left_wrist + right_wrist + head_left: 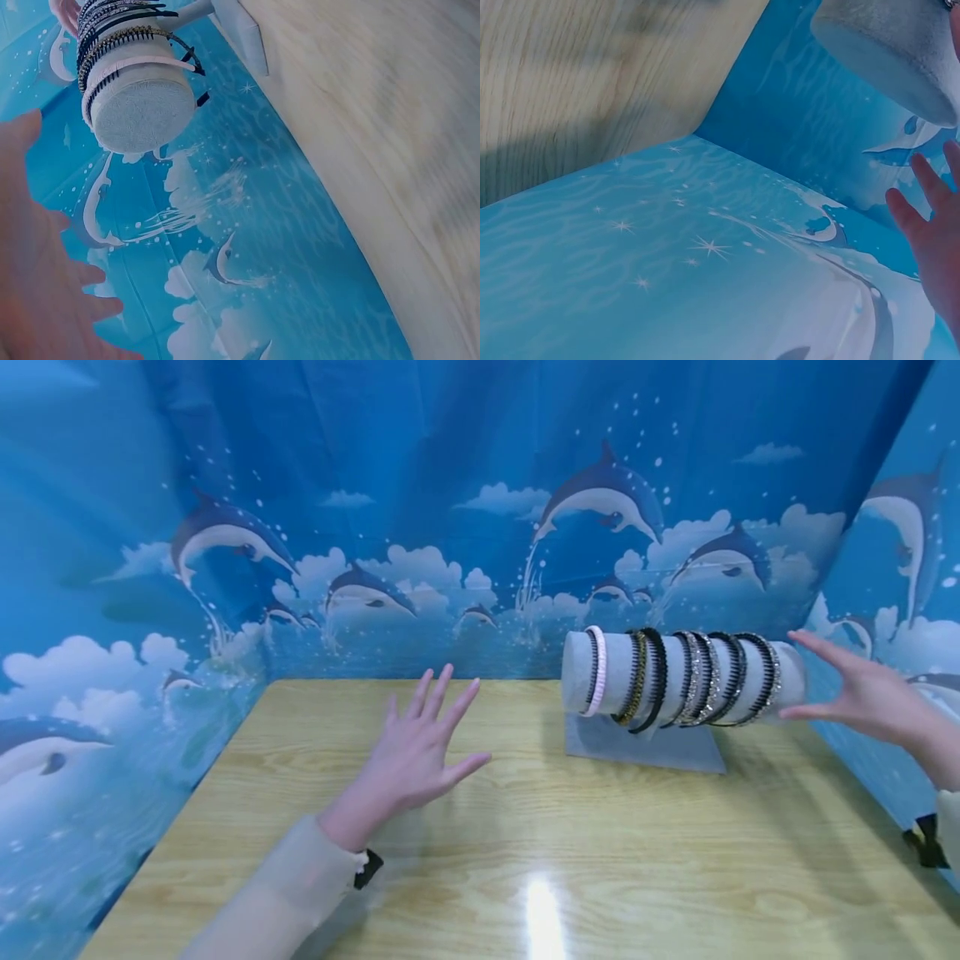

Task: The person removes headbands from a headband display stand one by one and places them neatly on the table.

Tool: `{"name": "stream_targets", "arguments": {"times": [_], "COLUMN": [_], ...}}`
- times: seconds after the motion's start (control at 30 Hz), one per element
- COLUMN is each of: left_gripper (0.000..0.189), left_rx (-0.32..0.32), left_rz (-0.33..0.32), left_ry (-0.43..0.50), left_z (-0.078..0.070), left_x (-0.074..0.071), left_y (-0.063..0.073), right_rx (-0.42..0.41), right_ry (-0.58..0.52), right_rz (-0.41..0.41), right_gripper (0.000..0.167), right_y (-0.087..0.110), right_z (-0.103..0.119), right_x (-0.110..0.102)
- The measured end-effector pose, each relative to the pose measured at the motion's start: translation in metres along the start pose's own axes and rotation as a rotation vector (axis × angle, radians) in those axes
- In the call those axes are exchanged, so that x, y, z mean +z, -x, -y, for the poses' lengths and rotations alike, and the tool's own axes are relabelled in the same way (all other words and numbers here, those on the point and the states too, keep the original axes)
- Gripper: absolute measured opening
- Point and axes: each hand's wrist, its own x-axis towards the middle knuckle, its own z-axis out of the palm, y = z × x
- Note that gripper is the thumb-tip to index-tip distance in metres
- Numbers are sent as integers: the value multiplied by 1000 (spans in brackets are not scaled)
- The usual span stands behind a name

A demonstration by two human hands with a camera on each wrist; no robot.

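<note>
A light grey padded cylinder point(577, 672) stands on a flat grey base point(637, 745) at the back right of the table. Around it sit several toothed headbands: a pale pink headband point(598, 672) near the left end, a gold-brown headband point(640, 672), a black headband point(659, 681), and glittery silver and black ones farther right. My right hand point(873, 697) is at the cylinder's right end, thumb and fingers spread apart, holding nothing. To the left of the stand, my left hand point(423, 747) hovers over the table with its fingers straight and spread.
The wooden table point(480, 827) has a glossy light reflection near its front. Blue dolphin-print sheeting point(420, 468) hangs behind it and along both sides. Each wrist wears a dark strap point(367, 868) beside a pale sleeve point(288, 881).
</note>
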Motion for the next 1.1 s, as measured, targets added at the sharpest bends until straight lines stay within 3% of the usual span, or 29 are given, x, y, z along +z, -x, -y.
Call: {"name": "stream_targets", "arguments": {"times": [0.33,0.6,0.83,1.1], "left_gripper": [84,85,87,89], "left_rx": [53,78,168,189], "left_rz": [-24,-31,-77,13], "left_ry": [142,338,540,742], "left_z": [-6,-16,-30,-45], "left_x": [-3,-8,-9,0], "left_y": [-42,-77,-112,-143], "right_rx": [22,49,86,102], "right_ry": [3,-52,-123,-134], "right_rz": [10,27,47,70], "right_gripper": [112,110,110,113], "right_y": [-2,-6,-7,-10], "right_z": [-4,-1,-1,-1], "right_x": [8,10,11,11]}}
